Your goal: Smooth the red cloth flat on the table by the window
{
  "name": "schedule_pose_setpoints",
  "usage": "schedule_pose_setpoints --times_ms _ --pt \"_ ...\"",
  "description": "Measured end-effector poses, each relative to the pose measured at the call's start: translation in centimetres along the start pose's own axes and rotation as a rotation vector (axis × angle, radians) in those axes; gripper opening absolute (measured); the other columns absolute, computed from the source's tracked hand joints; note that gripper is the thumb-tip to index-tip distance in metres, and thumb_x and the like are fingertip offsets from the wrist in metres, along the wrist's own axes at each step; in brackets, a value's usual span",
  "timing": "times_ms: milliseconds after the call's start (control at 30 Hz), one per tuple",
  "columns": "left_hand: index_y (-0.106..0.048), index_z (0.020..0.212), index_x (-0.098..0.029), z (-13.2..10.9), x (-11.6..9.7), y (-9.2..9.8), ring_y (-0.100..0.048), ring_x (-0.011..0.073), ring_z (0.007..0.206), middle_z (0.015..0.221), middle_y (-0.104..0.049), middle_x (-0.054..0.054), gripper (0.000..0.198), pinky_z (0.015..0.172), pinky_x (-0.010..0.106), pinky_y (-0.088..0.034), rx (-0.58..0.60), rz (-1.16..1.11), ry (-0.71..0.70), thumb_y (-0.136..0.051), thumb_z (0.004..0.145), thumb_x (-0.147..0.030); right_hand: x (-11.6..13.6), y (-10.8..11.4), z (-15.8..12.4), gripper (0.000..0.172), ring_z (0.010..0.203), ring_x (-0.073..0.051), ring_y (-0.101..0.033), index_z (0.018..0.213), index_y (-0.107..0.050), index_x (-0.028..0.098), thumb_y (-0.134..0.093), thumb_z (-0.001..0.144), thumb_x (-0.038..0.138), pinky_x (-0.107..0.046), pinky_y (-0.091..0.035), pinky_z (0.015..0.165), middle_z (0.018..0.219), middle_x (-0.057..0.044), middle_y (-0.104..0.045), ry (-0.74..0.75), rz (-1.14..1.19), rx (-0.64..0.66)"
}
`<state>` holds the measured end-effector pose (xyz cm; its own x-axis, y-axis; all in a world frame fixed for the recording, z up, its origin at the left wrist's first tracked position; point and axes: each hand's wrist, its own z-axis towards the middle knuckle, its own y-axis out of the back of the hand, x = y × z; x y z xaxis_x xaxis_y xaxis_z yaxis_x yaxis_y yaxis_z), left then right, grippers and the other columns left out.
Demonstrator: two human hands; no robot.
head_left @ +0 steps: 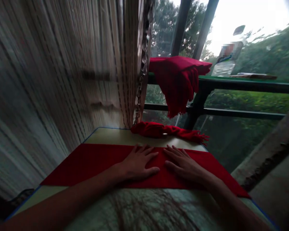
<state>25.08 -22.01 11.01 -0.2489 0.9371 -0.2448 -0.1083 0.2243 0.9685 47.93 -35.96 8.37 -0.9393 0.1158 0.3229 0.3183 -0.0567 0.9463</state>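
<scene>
1. Daylight enters from the upper right, where the sky (262,19) is burnt out to white.
2. Everything nearer is dim; the left hand (141,162) and right hand (180,160), at lower centre, look dusky and softly outlined.
3. The flat red cloth (86,160) beneath them is underexposed, its weave hard to make out.
4. The tabletop (149,208) shows mottled glare with dark streaks at bottom centre, and a pale sheen behind the cloth.
5. At left, the curtain (57,64) blurs into streaks, darkest toward the lower corner.
6. Wide-angle stretching marks the edges; the upper-right corner darkens.
7. Pixelation covers part of the bottle (223,67) at upper right.
</scene>
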Motion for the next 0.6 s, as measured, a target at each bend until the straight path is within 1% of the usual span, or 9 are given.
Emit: schedule_pose_setpoints --times_ms 100,233,367,467,533,600 --pt "-0.037 0.161 -0.029 -0.13 0.02 0.25 -0.016 0.0380 0.159 0.172 -0.022 0.008 0.075 0.125 0.065 -0.007 0.021 -0.005 0.010 -0.047 0.099 -0.070 -0.18 -0.05 0.01 0.076 0.161 -0.029 -0.006 0.164 -0.031 0.030 -0.036 0.101 0.072 -0.056 -0.004 0.129 0.174 -0.004 -0.016 -0.002 -0.026 -0.008" --pt "-0.038 0.161 -0.027 -0.05 -0.11 0.50 -0.016 0.0380 0.159 0.172 -0.022 0.009 0.074 0.126 0.064 -0.007 0.023 -0.017 0.000 -0.048 0.100 -0.069 -0.42 -0.16 0.05 0.076 0.160 -0.030 -0.009 0.164 -0.032 0.028 -0.037 0.102 0.071 -0.057 -0.006 0.129 0.173 -0.004 -0.019 -0.002 -0.052 -0.030" --pt "-0.039 0.160 -0.026 0.13 0.07 0.12 -0.019 0.0390 0.158 0.171 -0.025 0.011 0.075 0.125 0.065 -0.007 -0.002 -0.016 -0.023 -0.046 0.100 -0.070 -0.66 -0.18 -0.09 0.079 0.160 -0.031 -0.012 0.164 -0.032 0.027 -0.035 0.101 0.074 -0.058 -0.011 0.128 0.173 -0.007 -0.022 0.023 -0.074 -0.034" --pt "-0.038 0.161 -0.026 0.16 0.28 -0.20 -0.019 0.0385 0.158 0.171 -0.025 0.011 0.077 0.125 0.065 -0.007 -0.015 -0.022 -0.040 -0.043 0.100 -0.073 -0.89 -0.11 -0.27 0.080 0.159 -0.032 -0.013 0.164 -0.033 0.025 -0.032 0.101 0.074 -0.059 -0.013 0.128 0.173 -0.010 -0.021 0.041 -0.091 -0.031" --pt "-0.037 0.161 -0.026 0.13 0.32 -0.29 -0.018 0.0381 0.158 0.171 -0.024 0.011 0.078 0.125 0.065 -0.006 -0.009 -0.030 -0.040 -0.042 0.099 -0.074 -0.96 -0.07 -0.33 0.078 0.159 -0.032 -0.014 0.164 -0.034 0.026 -0.031 0.102 0.073 -0.060 -0.012 0.128 0.172 -0.010 -0.022 0.041 -0.108 -0.052" --pt "-0.037 0.161 -0.026 0.09 0.25 -0.26 -0.017 0.0376 0.158 0.171 -0.024 0.011 0.079 0.125 0.064 -0.005 -0.007 -0.036 -0.035 -0.041 0.099 -0.074 -0.80 -0.03 -0.32 0.075 0.159 -0.031 -0.015 0.163 -0.035 0.027 -0.029 0.103 0.071 -0.062 -0.009 0.127 0.172 -0.009 -0.024 0.052 -0.126 -0.102"
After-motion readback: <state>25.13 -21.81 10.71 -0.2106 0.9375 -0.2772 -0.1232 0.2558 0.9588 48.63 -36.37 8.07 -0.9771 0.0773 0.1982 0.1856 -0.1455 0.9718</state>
